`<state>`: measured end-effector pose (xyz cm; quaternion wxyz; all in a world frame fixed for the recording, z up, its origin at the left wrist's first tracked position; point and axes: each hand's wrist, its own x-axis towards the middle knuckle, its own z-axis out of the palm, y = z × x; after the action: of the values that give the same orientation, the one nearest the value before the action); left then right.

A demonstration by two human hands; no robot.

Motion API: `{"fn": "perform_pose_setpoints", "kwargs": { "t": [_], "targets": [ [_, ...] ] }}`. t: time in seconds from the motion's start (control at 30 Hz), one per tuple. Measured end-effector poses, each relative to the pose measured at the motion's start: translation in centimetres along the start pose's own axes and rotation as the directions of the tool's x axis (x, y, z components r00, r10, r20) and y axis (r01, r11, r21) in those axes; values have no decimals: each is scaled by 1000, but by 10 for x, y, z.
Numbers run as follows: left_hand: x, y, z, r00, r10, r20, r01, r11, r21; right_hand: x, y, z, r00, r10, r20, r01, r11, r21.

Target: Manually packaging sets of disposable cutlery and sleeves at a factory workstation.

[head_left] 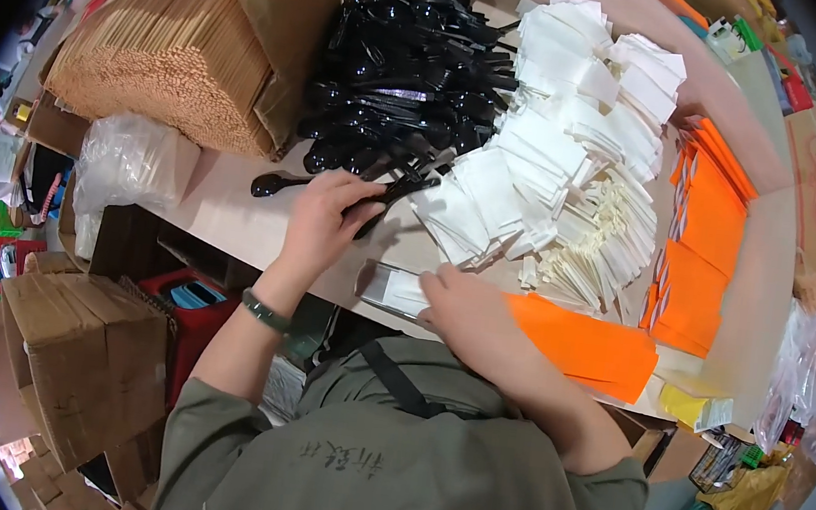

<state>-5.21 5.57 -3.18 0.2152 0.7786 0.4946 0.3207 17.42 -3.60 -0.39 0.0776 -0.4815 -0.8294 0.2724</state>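
My left hand grips a black plastic spoon at the near edge of a big heap of black spoons. My right hand rests on a clear plastic sleeve with a white napkin inside, at the table's front edge, and covers one end of a long orange paper sleeve. Folded white napkins lie heaped just beyond my right hand. One loose black spoon lies left of my left hand.
A bundle of wooden chopsticks in brown paper fills the far left. Paper-wrapped toothpicks and stacks of orange sleeves lie to the right. Cardboard boxes stand on the floor at left, and a clear bag sits on the table's left end.
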Motion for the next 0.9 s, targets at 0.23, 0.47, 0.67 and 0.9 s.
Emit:
{"fn": "perform_pose_setpoints", "kwargs": {
  "t": [0.23, 0.47, 0.67, 0.9],
  "targets": [
    [-52, 35, 19, 902, 354, 246, -334, 935, -123, -59, 31, 2, 938, -202, -282, 186, 979, -81],
    [-1, 39, -45, 974, 188, 128, -183, 982, -49, -58, 33, 18, 939, -313, -140, 251, 906, -341],
    [118, 41, -189, 817, 303, -491, 56, 805, 590, -64, 29, 17, 933, -313, -180, 247, 917, -314],
    [149, 2, -213, 980, 0, -198, 144, 686, 713, -65, 31, 16, 933, -283, -222, 233, 946, -225]
  ]
}}
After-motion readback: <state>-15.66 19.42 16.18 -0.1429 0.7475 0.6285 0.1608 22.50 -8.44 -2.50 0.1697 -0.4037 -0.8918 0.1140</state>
